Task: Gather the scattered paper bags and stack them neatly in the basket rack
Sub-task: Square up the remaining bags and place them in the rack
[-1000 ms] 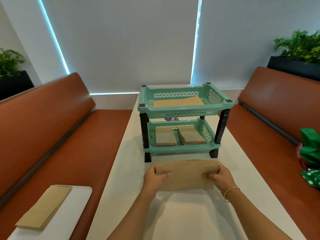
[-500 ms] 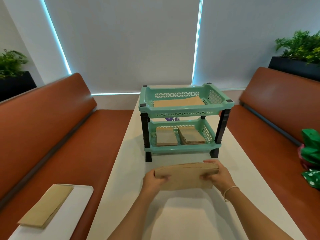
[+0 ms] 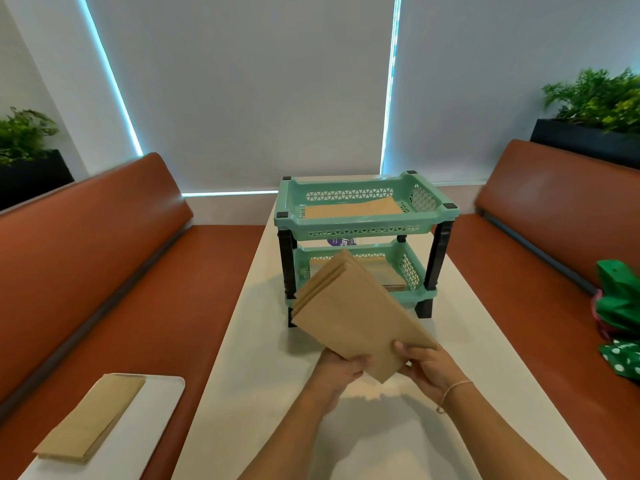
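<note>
A stack of flat brown paper bags point(image 3: 353, 310) is lifted above the white table point(image 3: 263, 341), tilted, its far end pointing at the rack. My left hand point(image 3: 341, 370) and my right hand point(image 3: 427, 367) both grip its near end. The mint green two-tier basket rack point(image 3: 367, 233) stands just beyond. Brown bags point(image 3: 353, 211) lie flat in its top basket. More bags point(image 3: 388, 271) sit in the lower basket, partly hidden behind the held stack. Another bag pile point(image 3: 91, 419) rests on a white tray point(image 3: 152, 420) at the lower left.
Brown bench seats point(image 3: 114, 271) run along both sides of the table. Green polka-dot packages point(image 3: 620, 317) lie on the right bench. Planters point(image 3: 595, 109) stand behind the backrests. A purple label point(image 3: 341, 241) shows behind the rack.
The bag stack was held crosswise by its two ends low over the table. It has turned lengthwise and lifted, and both hands have shifted to its near end.
</note>
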`<state>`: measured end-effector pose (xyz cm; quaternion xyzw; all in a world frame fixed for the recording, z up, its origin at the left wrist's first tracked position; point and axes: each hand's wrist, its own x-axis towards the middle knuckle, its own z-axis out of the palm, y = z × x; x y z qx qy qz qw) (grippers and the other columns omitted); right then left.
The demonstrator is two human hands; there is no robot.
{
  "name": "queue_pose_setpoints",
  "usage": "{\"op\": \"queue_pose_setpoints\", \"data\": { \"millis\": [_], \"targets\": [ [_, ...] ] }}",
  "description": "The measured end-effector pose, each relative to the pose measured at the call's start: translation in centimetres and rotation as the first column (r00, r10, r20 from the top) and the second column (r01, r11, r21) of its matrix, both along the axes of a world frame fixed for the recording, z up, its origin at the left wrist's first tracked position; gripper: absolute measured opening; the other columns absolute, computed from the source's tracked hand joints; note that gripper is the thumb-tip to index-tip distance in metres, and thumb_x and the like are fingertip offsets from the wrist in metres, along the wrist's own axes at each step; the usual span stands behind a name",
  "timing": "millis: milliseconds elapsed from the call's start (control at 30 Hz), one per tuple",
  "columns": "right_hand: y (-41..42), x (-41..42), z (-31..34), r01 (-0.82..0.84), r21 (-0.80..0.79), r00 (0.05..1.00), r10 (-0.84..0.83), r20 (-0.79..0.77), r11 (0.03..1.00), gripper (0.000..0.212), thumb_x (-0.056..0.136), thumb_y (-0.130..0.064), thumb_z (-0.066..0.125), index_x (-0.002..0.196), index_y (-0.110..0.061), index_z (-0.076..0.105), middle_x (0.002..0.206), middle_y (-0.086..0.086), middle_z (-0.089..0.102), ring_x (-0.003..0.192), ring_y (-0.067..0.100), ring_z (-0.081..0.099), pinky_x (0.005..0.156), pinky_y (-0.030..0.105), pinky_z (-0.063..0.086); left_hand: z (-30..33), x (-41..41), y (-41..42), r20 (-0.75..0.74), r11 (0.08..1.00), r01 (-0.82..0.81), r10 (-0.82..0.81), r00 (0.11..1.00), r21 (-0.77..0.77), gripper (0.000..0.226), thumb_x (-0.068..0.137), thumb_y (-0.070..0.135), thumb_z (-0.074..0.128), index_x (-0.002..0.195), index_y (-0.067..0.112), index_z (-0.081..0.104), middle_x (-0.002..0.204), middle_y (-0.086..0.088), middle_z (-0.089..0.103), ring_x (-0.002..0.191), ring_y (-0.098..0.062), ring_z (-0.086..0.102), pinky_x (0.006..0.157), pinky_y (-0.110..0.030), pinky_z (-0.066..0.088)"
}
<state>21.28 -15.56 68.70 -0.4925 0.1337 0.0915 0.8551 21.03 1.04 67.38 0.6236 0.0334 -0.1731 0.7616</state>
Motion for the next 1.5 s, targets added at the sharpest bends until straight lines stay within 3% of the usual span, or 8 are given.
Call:
{"op": "queue_pose_setpoints", "data": {
  "millis": [233,367,633,933,1133,1333,1433,1500],
  "targets": [
    [-1.3,-0.2,-0.5,-0.041,-0.590,0.998,0.056,0.007,0.806,0.035,0.065,0.011,0.075,0.091,-0.005,0.058,0.091,0.014,0.067,0.077,0.023,0.062,0.064,0.027,0.053,0.9,1.3,0.5,0.158,0.887,-0.087,0.016,0.987,0.454,0.037,0.087,0.008,0.064,0.122,0.012,0.053,0.116,-0.003,0.062,0.106,-0.017,0.057,0.091,-0.024,0.045],
    [-0.1,0.0,-1.2,-0.005,-0.801,0.992,0.105,0.073,0.599,0.036,0.073,-0.003,0.073,0.100,-0.022,0.059,0.093,0.000,0.064,0.088,0.022,0.059,0.078,0.033,0.051,1.4,1.1,-0.1,0.211,0.788,-0.082,-0.062,0.975,0.611,0.040,0.090,0.010,0.058,0.129,0.014,0.050,0.123,-0.006,0.060,0.110,-0.018,0.055,0.090,-0.023,0.044],
    [2.0,0.0,0.1,0.052,-0.811,0.988,0.088,0.126,0.583,0.059,0.076,0.006,0.060,0.127,-0.014,0.039,0.097,0.001,0.053,0.096,0.025,0.054,0.081,0.033,0.046,2.1,0.5,-1.9,0.184,0.827,-0.196,0.114,0.976,0.527,0.060,0.089,0.011,0.059,0.140,0.015,0.026,0.132,-0.006,0.050,0.121,-0.023,0.049,0.098,-0.031,0.041],
    [1.7,-0.5,0.3,0.134,-0.816,0.983,0.026,0.179,0.562,0.053,0.081,0.005,0.061,0.130,-0.010,0.045,0.105,0.007,0.056,0.098,0.028,0.053,0.089,0.038,0.045,1.5,0.2,-1.4,0.288,0.824,-0.263,0.128,0.949,0.502,0.030,0.094,0.019,0.055,0.122,0.016,0.045,0.118,-0.003,0.058,0.103,-0.018,0.055,0.085,-0.026,0.045],
    [1.0,-1.5,-1.8,-0.075,-0.859,0.993,0.118,-0.017,0.506,0.027,0.076,-0.008,0.071,0.073,-0.027,0.051,0.086,0.004,0.060,0.086,0.024,0.055,0.076,0.031,0.047,-1.3,-0.6,-0.5,0.169,0.800,-0.069,-0.041,0.985,0.596,0.035,0.088,0.010,0.060,0.120,0.018,0.047,0.110,0.003,0.056,0.096,-0.009,0.053,0.077,-0.011,0.044],
    [0.8,-1.0,-2.2,-0.086,-0.808,0.987,0.160,0.010,0.583,0.023,0.083,-0.007,0.067,0.080,-0.025,0.052,0.079,-0.008,0.054,0.076,0.014,0.052,0.062,0.012,0.042,-1.9,-0.1,0.3,0.144,0.806,-0.012,-0.091,0.985,0.592,0.033,0.088,0.014,0.064,0.119,0.015,0.051,0.104,0.008,0.051,0.086,-0.001,0.050,0.062,0.002,0.038],
    [0.7,-0.8,-1.8,-0.072,-0.753,0.991,0.132,0.020,0.654,0.023,0.078,-0.010,0.073,0.093,-0.020,0.058,0.096,0.000,0.063,0.092,0.023,0.057,0.080,0.029,0.048,-1.5,0.2,0.7,0.043,0.888,-0.047,0.030,0.999,0.458,0.035,0.077,0.020,0.076,0.106,0.019,0.057,0.108,0.004,0.063,0.097,-0.012,0.060,0.082,-0.019,0.050],
    [0.7,-0.8,-1.3,-0.051,-0.665,0.993,0.110,0.047,0.745,0.025,0.076,-0.008,0.074,0.096,-0.016,0.061,0.104,0.006,0.066,0.097,0.026,0.061,0.088,0.040,0.051,-1.0,0.4,0.9,-0.040,0.967,-0.175,0.185,0.982,0.184,0.034,0.074,0.008,0.077,0.101,0.013,0.057,0.108,-0.009,0.065,0.095,-0.020,0.063,0.079,-0.028,0.052]
  ]
}}
